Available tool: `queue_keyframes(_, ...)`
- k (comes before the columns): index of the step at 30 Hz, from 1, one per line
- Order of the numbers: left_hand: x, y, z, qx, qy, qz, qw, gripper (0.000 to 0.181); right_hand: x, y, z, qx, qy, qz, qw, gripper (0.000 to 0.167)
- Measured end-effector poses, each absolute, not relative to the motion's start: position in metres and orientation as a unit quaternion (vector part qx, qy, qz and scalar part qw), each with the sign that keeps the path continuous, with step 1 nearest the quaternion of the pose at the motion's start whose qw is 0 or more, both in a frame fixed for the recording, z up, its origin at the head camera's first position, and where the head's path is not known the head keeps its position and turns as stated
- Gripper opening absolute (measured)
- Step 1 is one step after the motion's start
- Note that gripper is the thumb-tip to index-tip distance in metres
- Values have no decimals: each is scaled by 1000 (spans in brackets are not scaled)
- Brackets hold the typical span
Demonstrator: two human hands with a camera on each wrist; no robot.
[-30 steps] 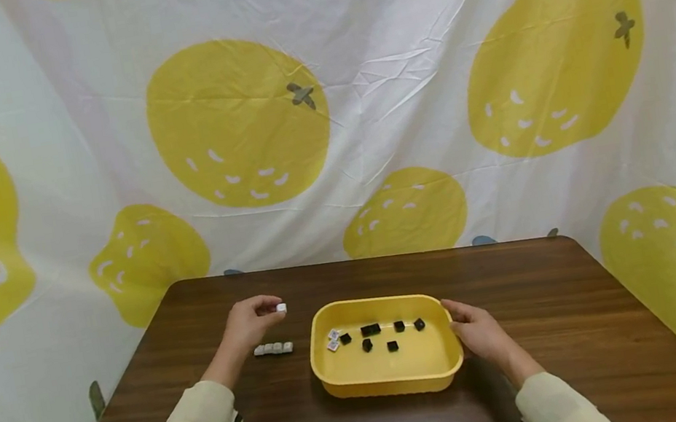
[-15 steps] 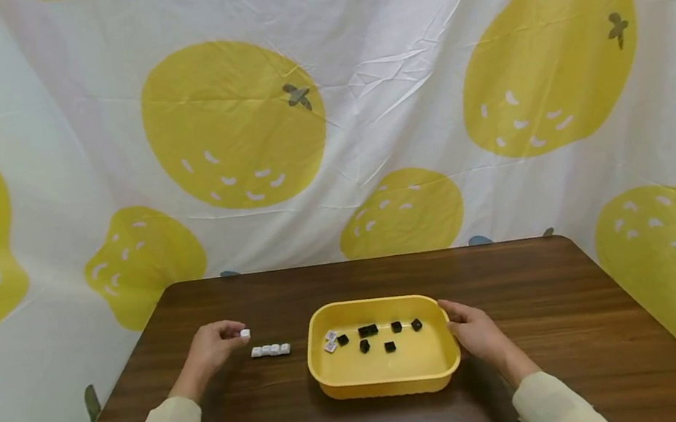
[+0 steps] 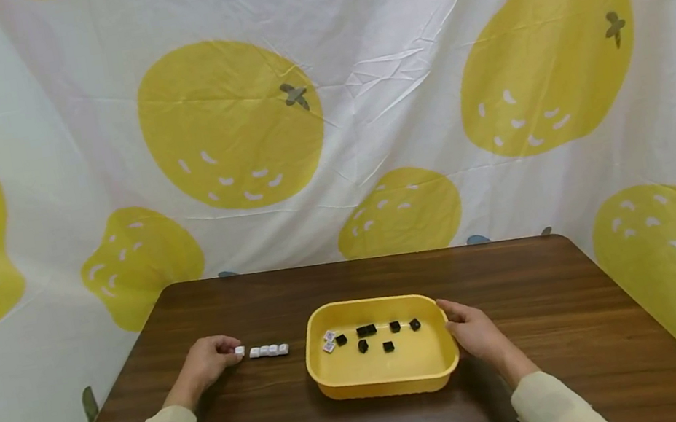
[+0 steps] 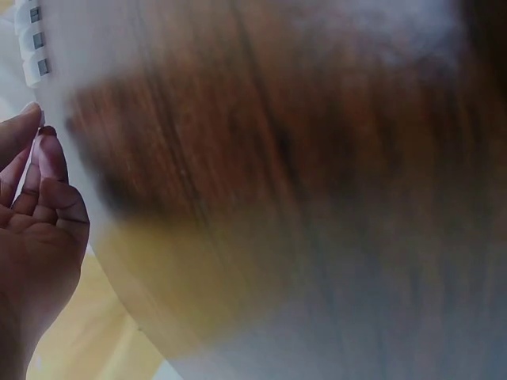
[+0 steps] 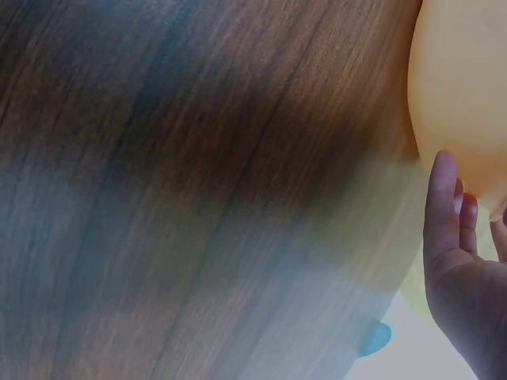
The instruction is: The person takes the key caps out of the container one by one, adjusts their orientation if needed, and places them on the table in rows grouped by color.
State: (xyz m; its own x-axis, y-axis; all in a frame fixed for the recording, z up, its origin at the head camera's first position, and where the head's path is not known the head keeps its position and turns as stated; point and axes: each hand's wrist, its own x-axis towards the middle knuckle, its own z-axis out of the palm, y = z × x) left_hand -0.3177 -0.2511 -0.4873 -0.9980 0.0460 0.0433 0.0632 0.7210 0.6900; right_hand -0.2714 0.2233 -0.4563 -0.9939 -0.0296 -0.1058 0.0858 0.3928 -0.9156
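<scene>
Between its thumb and fingers, my left hand (image 3: 206, 365) pinches a white cube (image 3: 239, 351), low over the table and just left of a short row of white cubes (image 3: 269, 351). A small gap separates it from the row. In the left wrist view the fingertips of my left hand (image 4: 43, 190) meet below the row (image 4: 36, 47). My right hand (image 3: 480, 336) grips the right rim of a yellow tray (image 3: 389, 387). The right wrist view shows fingers of that hand (image 5: 467, 261) against the tray's outer wall (image 5: 463, 95).
Inside the tray lie several black cubes (image 3: 388, 346) and two white patterned ones (image 3: 329, 346) at its left. The brown table (image 3: 521, 278) ends at a back edge before a hanging cloth (image 3: 375, 109) printed with yellow fruit.
My left hand has moved left and down with its white cube, from above the row's right end to beside its left end. The right hand keeps its grip on the tray.
</scene>
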Motion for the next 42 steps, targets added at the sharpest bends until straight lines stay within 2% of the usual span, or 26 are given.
queue_keyframes(21,-320,-246,-492,-31,-928,-371,-14,22,-270,223,-454,20,828,-556,60,50)
queue_keyframes(42,-317,-246,-488,-15,-922,-386,-14,26,-270,222,-453,22,826,-560,67,50)
